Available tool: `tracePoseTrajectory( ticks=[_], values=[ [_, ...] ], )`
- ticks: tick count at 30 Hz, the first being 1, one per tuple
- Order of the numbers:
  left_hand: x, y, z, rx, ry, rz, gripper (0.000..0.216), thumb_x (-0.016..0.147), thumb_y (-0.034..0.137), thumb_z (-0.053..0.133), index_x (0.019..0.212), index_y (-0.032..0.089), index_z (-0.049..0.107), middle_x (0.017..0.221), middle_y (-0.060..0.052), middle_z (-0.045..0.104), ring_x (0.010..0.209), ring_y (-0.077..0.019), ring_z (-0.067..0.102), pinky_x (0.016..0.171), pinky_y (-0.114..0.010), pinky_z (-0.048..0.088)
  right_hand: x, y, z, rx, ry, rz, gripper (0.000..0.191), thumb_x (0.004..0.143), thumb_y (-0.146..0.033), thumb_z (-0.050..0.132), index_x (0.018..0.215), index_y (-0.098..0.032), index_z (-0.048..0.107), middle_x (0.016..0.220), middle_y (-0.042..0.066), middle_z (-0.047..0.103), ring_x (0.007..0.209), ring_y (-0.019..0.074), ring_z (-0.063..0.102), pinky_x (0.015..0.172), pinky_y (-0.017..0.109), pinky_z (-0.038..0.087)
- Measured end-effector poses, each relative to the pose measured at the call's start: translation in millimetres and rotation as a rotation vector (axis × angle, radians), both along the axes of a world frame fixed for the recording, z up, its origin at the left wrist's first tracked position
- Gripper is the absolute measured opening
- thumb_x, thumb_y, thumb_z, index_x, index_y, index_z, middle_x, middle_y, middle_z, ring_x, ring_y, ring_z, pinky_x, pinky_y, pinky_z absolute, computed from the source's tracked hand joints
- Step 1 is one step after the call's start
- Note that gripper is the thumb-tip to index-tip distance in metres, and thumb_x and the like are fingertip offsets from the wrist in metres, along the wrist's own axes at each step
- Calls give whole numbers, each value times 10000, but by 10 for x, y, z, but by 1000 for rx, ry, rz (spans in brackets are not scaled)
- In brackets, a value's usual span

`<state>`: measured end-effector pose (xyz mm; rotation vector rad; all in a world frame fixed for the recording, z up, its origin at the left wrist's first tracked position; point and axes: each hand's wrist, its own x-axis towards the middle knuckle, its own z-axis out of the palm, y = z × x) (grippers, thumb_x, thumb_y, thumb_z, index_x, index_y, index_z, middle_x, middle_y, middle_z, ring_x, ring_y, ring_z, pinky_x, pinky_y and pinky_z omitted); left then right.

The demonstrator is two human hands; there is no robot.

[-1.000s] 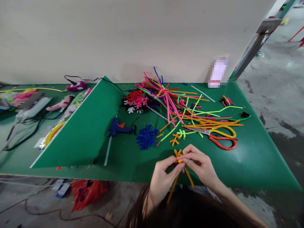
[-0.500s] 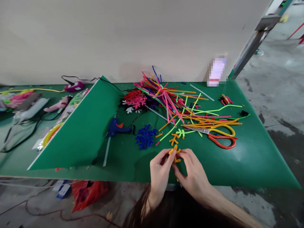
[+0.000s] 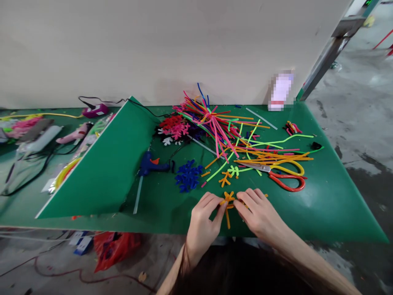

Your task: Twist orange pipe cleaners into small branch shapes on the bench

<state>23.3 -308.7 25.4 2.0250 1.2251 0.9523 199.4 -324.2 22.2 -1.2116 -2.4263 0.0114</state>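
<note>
An orange pipe-cleaner branch shape (image 3: pixel 227 207) lies low over the green table top, its stem pointing toward me. My left hand (image 3: pixel 204 223) pinches its left side between thumb and fingers. My right hand (image 3: pixel 259 215) grips its right arm, and that arm's far end (image 3: pixel 265 195) shows past my fingers. Next to them lie a smaller orange branch shape (image 3: pixel 225 178) and a lime one (image 3: pixel 233 171). Beyond these are a blue pipe-cleaner cluster (image 3: pixel 188 176) and a heap of loose multicoloured pipe cleaners (image 3: pixel 215 133).
Scissors with red and yellow handles (image 3: pixel 285 182) lie to the right, and a blue glue gun (image 3: pixel 150 165) with a glue stick lies to the left. A tilted green board (image 3: pixel 98 164) rises further left. A red plastic bag (image 3: pixel 115 250) lies on the concrete floor.
My hands have moved apart sideways and lower toward the table, and the orange shape has turned with its stem toward me. Its right arm now reaches out through my right hand.
</note>
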Motion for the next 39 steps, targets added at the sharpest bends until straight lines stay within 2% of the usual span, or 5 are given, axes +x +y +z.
tracePoseTrajectory(
  ticks=[6,15,24,33,39],
  values=[
    [41,-88,39,-119,81,-76,201,873,133,502,674,158,510,656,-12,523,648,-131,486,601,-225,399,100,-31,-19,-189,127,-18,178,910,-104,384,868,-151,550,760,52,588,645,162,519,560,288,350],
    [199,-192,-115,-55,0,54,134,864,112,501,788,139,608,672,-31,586,616,-127,552,582,-207,448,-30,36,-60,-1226,1181,-347,65,745,-199,502,709,-196,448,474,-80,507,308,65,411,326,180,235],
    [175,-235,-269,50,182,195,183,902,144,430,944,162,607,755,-50,638,684,-167,606,627,-247,481,-322,3,-151,-955,1342,-439,148,813,-238,516,718,-215,404,500,-95,469,406,81,457,406,193,339],
    [-77,-27,-68,-531,-87,86,226,877,333,456,747,165,535,633,13,537,592,-128,518,561,-217,430,40,230,-4,-481,268,249,152,929,-188,464,1059,-153,535,1019,79,622,925,183,582,812,319,477],
    [-43,-58,-17,-666,-219,-15,226,852,359,485,788,147,526,708,-7,518,667,-140,491,626,-243,435,98,194,-62,-163,22,348,185,952,-135,387,1058,-123,538,1003,90,640,911,179,569,833,339,471]
  ],
)
